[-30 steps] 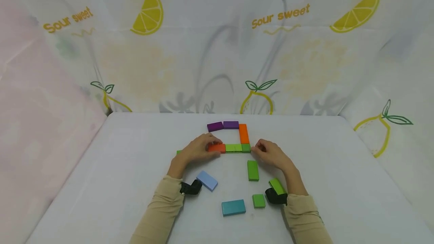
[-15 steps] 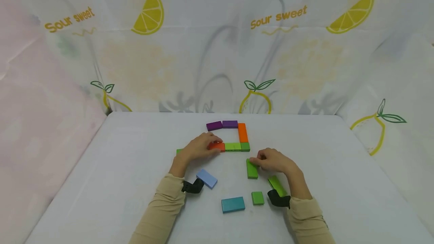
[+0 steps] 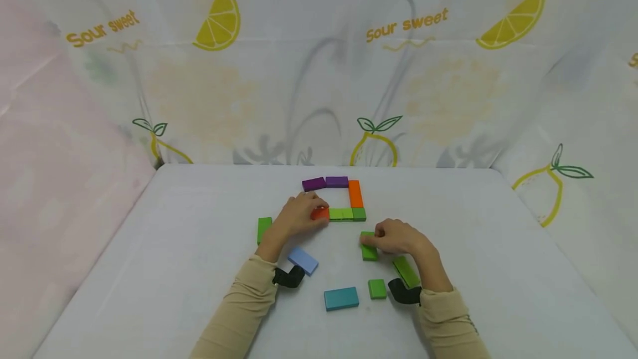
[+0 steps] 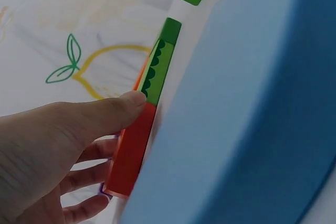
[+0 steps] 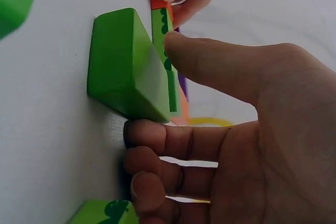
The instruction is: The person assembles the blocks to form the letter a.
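Observation:
My left hand (image 3: pixel 301 215) grips a red-orange block (image 4: pixel 131 150), thumb along its near face and fingers behind it. That block ends a row with a light green block (image 3: pixel 341 214), scalloped in dark green, and a small green block (image 3: pixel 359 214). An orange block (image 3: pixel 355 194) runs back from the row's right end to a purple block (image 3: pixel 336 181) and a dark purple block (image 3: pixel 314 184). In front of the row, my right hand (image 3: pixel 399 237) has a green block (image 5: pixel 121 61) between thumb and index finger; the other fingers are curled beside it.
Nearer me lie a teal block (image 3: pixel 341 298), a small green square block (image 3: pixel 377 289), a pale blue block (image 3: pixel 303 261) by the left wrist and a scalloped green block (image 3: pixel 406 271) by the right wrist. Another green block (image 3: pixel 264 230) is partly behind the left forearm.
My right hand has left the row's right end and come down to the separate green block, its thumb now across it. The left hand has stayed at the red-orange block.

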The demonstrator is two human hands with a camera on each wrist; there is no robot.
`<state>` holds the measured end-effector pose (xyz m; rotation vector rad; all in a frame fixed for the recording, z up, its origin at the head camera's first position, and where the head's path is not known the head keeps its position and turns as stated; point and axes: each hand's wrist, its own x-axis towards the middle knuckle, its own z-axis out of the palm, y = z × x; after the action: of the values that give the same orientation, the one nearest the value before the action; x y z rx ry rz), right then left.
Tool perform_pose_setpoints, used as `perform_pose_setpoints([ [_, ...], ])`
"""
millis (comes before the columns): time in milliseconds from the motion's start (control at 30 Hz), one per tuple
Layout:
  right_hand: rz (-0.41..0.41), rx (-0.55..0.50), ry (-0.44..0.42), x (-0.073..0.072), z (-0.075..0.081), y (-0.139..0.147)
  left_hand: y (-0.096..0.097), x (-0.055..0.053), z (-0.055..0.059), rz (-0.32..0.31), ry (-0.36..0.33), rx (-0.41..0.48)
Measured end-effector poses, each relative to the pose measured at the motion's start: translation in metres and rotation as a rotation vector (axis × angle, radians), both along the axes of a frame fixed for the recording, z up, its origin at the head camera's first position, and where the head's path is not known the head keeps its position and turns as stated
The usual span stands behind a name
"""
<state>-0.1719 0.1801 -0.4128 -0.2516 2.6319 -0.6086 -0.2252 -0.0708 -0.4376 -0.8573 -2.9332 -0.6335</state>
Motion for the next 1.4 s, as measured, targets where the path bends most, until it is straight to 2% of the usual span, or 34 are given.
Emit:
perform_pose_setpoints([
  [233, -0.025, 0.047, 0.011, 0.004, 0.001, -0.007, 0.003, 0.002, -0.003, 0.037, 0.014, 0.010],
  [700, -0.052, 0.134, 0.012, 0.000, -0.004, -0.010, 0.006, 0.001, -0.005, -0.027, 0.032, 0.017],
  [1000, -0.056, 0.126, 0.004, -0.001, -0.002, -0.010, 0.008, -0.001, -0.008, 0.010, 0.029, 0.010],
  [1400, -0.060, 0.103, 0.038, -0.006, -0.005, -0.007, 0.009, -0.003, -0.009, 0.011, 0.010, 0.023],
])
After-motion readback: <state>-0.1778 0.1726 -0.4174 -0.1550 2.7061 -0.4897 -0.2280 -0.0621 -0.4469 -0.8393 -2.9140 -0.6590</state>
